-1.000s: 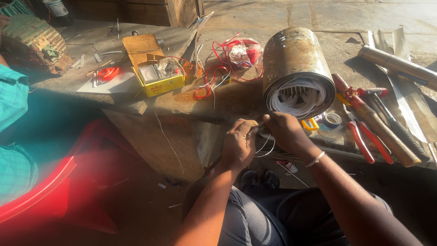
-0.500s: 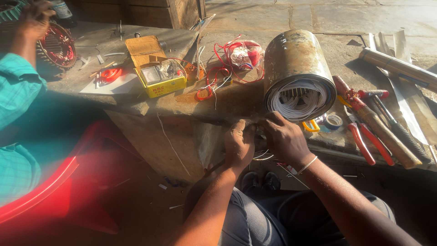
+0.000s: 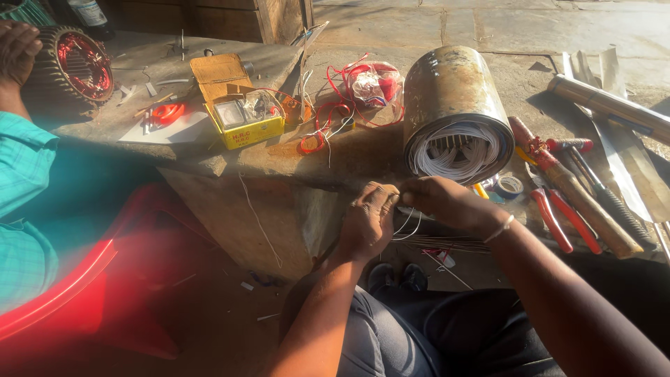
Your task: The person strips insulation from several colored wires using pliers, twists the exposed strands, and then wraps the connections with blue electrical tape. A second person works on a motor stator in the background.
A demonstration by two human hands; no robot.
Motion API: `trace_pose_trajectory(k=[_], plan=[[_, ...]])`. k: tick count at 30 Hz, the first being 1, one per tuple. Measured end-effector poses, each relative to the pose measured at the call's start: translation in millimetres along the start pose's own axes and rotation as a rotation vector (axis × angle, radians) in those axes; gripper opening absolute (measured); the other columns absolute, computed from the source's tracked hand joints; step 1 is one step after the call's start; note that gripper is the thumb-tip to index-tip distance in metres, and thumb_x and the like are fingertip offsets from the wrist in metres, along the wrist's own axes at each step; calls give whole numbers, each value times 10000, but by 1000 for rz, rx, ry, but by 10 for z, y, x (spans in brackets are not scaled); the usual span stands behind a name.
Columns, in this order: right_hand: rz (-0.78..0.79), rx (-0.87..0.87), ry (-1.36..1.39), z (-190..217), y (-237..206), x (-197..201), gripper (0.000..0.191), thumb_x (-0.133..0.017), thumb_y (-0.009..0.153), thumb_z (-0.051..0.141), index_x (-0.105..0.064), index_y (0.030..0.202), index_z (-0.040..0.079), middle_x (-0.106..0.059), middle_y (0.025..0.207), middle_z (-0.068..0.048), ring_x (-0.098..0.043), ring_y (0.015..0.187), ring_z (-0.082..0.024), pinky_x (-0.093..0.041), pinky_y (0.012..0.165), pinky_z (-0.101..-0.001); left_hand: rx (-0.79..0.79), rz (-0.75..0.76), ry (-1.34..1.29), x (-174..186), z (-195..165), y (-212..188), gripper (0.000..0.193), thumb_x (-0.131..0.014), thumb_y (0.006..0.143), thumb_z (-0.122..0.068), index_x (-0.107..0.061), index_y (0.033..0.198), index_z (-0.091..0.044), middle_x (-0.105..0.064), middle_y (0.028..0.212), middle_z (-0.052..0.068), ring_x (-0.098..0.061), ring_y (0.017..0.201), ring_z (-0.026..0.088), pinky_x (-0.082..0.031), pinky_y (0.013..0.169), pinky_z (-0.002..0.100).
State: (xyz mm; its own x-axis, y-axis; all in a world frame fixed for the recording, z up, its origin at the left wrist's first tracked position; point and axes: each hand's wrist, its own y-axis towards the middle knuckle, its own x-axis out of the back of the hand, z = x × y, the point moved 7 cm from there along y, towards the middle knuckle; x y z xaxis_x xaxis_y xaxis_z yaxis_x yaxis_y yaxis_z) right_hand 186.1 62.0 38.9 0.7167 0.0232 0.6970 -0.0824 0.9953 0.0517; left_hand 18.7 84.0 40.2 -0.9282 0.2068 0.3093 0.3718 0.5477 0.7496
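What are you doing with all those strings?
Both hands, the left hand and the right hand, pinch thin white wires together at the edge of the stone bench. Just behind them lies a rusty metal roll stuffed with white strips. Red-handled pliers lie to the right. Another person's hand rests on a motor coil.

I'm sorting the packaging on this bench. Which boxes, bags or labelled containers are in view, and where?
Yellow cardboard box: left of centre on the slab, flap open, red print on its front.
Clear plastic bag: centre back, crumpled, among red wires.
Bottle: top left corner, dark, pale label.
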Motion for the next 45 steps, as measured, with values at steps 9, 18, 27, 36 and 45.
trace_pose_trajectory(k=[9, 18, 27, 36, 45], plan=[[-523, 373, -419, 428, -269, -104, 207, -689, 870, 116, -715, 1059, 37, -703, 946, -152, -700, 833, -349, -542, 708, -430, 783, 21, -781, -358, 694, -167, 145, -615, 1019, -40, -728, 1081, 26, -644, 805, 143, -476, 670, 202, -369, 644, 359], [-300, 261, -362, 327, -17, -21, 165, -596, 1016, 135, -692, 1091, 24, -710, 919, -156, -689, 866, -371, -533, 739, -448, 56, -64, -67, 50, -15, 11, 91, -632, 946, -9, -661, 1032, -3, -706, 986, 180, -709, 907, 363, -557, 788, 394], [-612, 436, -647, 410, -358, -216, 245, -700, 895, 112, -718, 1133, 57, -727, 1023, -161, -716, 866, -310, -566, 733, -424, 448, -48, -253, -143, 438, -38, 82, -673, 923, -33, -701, 993, 0, -766, 871, 177, -741, 796, 322, -555, 745, 373], [-177, 198, -172, 245, -71, -11, 212, -703, 907, 196, -733, 1088, 90, -766, 951, -115, -744, 884, -302, -560, 785, -410, 98, -30, 21, -12, 155, -31, 213, -625, 864, 45, -700, 1060, 13, -732, 1022, 210, -702, 942, 352, -551, 823, 388], [-448, 196, -331, 486, -249, -159, 217, -686, 978, 181, -671, 1164, 71, -682, 946, -147, -653, 901, -329, -519, 809, -443, 712, 123, -238, -99, 554, -143, 226, -667, 918, -192, -772, 1031, -27, -807, 926, 150, -724, 857, 252, -548, 770, 372]])
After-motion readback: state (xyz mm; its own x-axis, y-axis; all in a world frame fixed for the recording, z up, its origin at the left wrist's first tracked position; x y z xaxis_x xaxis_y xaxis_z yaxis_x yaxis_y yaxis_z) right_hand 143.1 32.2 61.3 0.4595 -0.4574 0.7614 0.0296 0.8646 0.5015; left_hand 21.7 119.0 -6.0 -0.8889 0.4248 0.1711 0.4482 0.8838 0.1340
